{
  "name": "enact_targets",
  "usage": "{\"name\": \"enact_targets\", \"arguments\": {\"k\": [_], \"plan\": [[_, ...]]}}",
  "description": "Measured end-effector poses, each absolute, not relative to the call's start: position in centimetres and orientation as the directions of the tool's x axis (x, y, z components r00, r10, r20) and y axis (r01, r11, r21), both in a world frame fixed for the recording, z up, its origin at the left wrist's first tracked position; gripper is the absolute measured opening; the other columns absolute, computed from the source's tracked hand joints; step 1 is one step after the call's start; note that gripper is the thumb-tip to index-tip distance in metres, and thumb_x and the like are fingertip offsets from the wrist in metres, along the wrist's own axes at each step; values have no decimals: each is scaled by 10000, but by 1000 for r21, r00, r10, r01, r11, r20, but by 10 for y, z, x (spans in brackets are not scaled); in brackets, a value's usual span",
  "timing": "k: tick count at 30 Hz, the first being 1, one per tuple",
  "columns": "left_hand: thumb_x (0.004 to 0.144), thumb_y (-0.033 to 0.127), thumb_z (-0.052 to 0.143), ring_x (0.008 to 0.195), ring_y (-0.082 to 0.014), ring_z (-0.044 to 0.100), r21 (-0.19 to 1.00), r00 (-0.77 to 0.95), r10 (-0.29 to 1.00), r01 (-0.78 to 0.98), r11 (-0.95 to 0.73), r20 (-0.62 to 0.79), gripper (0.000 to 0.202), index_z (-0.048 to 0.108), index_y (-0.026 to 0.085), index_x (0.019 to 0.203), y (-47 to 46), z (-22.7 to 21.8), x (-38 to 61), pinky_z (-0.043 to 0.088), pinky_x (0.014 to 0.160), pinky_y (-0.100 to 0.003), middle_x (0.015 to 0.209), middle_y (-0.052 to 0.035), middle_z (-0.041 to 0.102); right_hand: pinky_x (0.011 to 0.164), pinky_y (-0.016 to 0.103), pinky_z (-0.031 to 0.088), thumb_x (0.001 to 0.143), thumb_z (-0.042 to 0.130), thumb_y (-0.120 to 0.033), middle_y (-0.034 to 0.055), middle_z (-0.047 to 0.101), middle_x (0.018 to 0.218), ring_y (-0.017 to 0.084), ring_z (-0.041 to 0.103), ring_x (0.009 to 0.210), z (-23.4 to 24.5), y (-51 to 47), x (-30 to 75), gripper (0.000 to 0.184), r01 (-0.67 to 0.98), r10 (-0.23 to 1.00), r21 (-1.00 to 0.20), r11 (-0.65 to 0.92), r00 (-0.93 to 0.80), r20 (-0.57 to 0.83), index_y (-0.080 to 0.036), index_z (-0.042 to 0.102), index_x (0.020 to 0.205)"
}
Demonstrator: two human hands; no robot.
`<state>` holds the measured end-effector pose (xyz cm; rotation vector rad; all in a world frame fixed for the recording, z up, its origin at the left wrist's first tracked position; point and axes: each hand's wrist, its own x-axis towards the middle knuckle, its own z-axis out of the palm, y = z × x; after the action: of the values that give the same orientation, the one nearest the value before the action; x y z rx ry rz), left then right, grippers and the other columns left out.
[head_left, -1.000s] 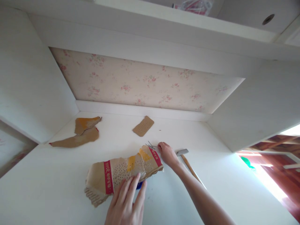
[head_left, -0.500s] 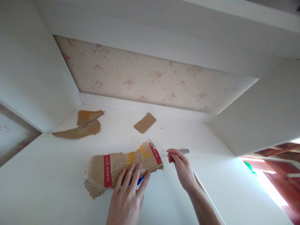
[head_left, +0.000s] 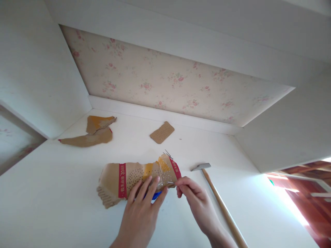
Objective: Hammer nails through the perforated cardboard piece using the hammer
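Note:
A crumpled piece of brown cardboard (head_left: 134,177) with red bands, yellow patches and many punched holes lies on the white surface. Spread over its lower edge, the fingers of my left hand (head_left: 141,213) are outstretched and rest on it. A bit of something blue (head_left: 157,195) shows beneath those fingers, its kind hidden. My right hand (head_left: 196,203) pinches a thin nail (head_left: 170,182), which points left over the cardboard's right end; whether the tip touches it I cannot tell. Several loose nails (head_left: 168,154) lie at the upper right edge of the cardboard.
To the right of my right hand lies a hammer (head_left: 223,206) with a wooden handle. Torn cardboard scraps (head_left: 88,140) are at the back left, and a small perforated cardboard piece (head_left: 162,132) is at the back middle. White panels (head_left: 279,127) enclose the surface.
My right hand has moved left and down with the nail, from beside the hammer head to the cardboard's right end. The hammer is now more exposed. My left hand stays on the cardboard.

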<state>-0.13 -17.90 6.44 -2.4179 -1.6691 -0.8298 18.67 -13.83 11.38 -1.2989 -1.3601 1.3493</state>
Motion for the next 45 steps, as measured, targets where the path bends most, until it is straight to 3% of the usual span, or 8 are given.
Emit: {"name": "enact_targets", "arguments": {"k": [3, 6, 9, 12, 17, 21, 33, 45], "plan": [[901, 292, 601, 1265, -255, 496, 264, 278, 842, 864, -430, 461, 368, 600, 387, 1256, -175, 65, -6, 290, 1080, -464, 1408, -6, 545, 695, 305, 527, 858, 664, -406, 31, 678, 750, 185, 626, 732, 119, -145, 187, 200, 51, 974, -988, -147, -164, -154, -229, 713, 939], [905, 287, 598, 1265, -249, 492, 281, 302, 845, 847, -450, 442, 373, 590, 397, 1262, -172, 67, -9, 288, 1076, -466, 1413, 3, 538, 686, 313, 553, 852, 684, -384, 45, 714, 787, 185, 654, 712, 122, -146, 189, 184, 54, 984, -994, -100, -144, -107, -230, 731, 939], [899, 283, 603, 1254, -254, 500, 273, 313, 840, 845, -459, 442, 376, 592, 379, 1263, -171, 68, -9, 297, 1062, -468, 1396, -9, 555, 641, 299, 549, 872, 659, -356, 44, 708, 798, 181, 644, 698, 122, -141, 188, 146, 203, 993, -978, 51, -112, 29, -245, 749, 904], [891, 282, 613, 1243, -261, 509, 266, 309, 836, 849, -457, 453, 361, 612, 359, 1244, -172, 68, -8, 301, 1060, -471, 1379, -20, 571, 715, 316, 558, 874, 651, -333, 68, 719, 922, 217, 660, 846, 119, -135, 182, 132, 350, 983, -919, 182, -65, 170, -248, 751, 860], [880, 279, 625, 1252, -263, 504, 262, 299, 830, 851, -456, 471, 379, 608, 360, 1250, -173, 66, -6, 309, 1072, -470, 1386, -12, 565, 653, 297, 579, 891, 626, -337, 29, 760, 808, 191, 694, 684, 108, -131, 172, 141, 493, 979, -853, 174, 2, 202, -263, 744, 870], [878, 264, 615, 1237, -266, 516, 270, 270, 819, 852, -448, 506, 361, 630, 352, 1228, -172, 64, -4, 322, 1071, -471, 1345, -21, 596, 666, 263, 570, 911, 601, -317, 15, 768, 840, 177, 704, 699, 99, -129, 166, 141, 559, 966, -796, 230, -32, 256, -269, 731, 884], [916, 276, 558, 1240, -243, 509, 246, 271, 797, 855, -457, 539, 353, 609, 351, 1257, -171, 60, -5, 295, 1081, -450, 1347, -2, 596, 764, 249, 552, 949, 535, -228, 21, 767, 931, 182, 723, 811, 95, -131, 163, 188, 576, 924, -725, 379, -190, 332, -278, 710, 998], [920, 259, 540, 1189, -252, 541, 317, 225, 806, 836, -448, 548, 319, 630, 336, 1216, -170, 65, -2, 296, 1056, -453, 1266, -13, 647, 723, 200, 545, 956, 520, -253, 9, 763, 892, 153, 722, 764, 90, -129, 162, 176, 559, 923, -738, 378, -169, 345, -255, 697, 964]]}}
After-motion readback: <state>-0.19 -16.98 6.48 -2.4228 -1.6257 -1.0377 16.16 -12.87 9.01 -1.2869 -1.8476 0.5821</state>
